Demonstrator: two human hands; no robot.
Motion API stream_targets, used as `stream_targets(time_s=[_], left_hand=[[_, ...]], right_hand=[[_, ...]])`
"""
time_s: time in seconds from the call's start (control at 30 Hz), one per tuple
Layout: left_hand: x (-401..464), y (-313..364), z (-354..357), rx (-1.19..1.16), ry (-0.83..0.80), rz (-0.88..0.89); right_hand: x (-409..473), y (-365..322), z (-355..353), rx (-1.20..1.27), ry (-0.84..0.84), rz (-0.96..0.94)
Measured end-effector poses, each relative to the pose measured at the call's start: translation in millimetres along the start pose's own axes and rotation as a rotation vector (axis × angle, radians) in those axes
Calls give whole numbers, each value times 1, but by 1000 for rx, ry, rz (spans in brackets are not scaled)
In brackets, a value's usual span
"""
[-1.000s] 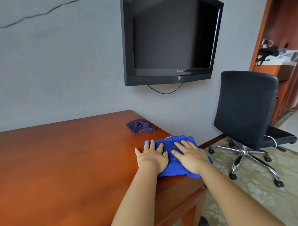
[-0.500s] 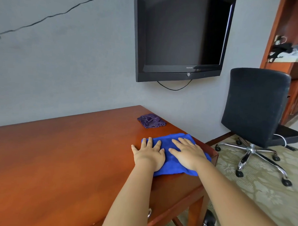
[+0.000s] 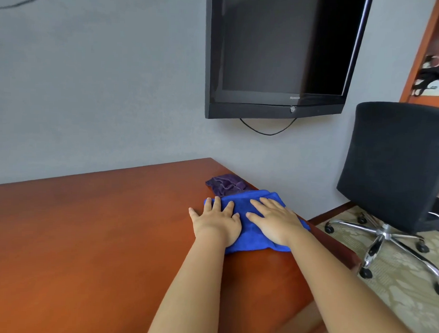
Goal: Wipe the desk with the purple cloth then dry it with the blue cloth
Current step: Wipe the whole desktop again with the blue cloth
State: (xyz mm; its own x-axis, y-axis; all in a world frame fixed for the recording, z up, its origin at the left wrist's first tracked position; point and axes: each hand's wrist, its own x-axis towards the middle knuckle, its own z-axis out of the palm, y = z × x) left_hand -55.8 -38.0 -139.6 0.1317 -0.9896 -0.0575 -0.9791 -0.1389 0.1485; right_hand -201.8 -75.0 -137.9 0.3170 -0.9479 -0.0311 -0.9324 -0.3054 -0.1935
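Now both hands, left hand [image 3: 217, 222] and right hand [image 3: 273, 221], fingers flat and spread, press blue cloth [image 3: 251, 233]; undried desk [image 3: 99, 237] stretches leftward; purple cloth [image 3: 225, 186] just beyond fingertips.

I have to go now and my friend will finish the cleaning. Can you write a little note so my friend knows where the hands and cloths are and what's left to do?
Left hand: flat, fingers straight, pressing the blue cloth.
Right hand: flat on the same cloth.
Blue cloth: spread on the desk near its right end.
Purple cloth: bunched up at the far right corner, just behind the blue one, nobody touching it.
Done: the purple cloth looks put aside, so wiping seems finished.
Left: keep drying; most of the desk lies to the left of the cloth.
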Motion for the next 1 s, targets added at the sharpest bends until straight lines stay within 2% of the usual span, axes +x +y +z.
stream_targets(time_s=[0.57, 0.8, 1.0], left_hand=[[-128, -57, -9, 50, -29, -89], [-120, -69, -9, 46, -14, -88], [-75, -98, -15, 51, 4, -127]], right_hand=[[-103, -78, 17, -1, -37, -82], [-92, -88, 18, -3, -30, -95], [-40, -109, 23, -6, -11, -128]])
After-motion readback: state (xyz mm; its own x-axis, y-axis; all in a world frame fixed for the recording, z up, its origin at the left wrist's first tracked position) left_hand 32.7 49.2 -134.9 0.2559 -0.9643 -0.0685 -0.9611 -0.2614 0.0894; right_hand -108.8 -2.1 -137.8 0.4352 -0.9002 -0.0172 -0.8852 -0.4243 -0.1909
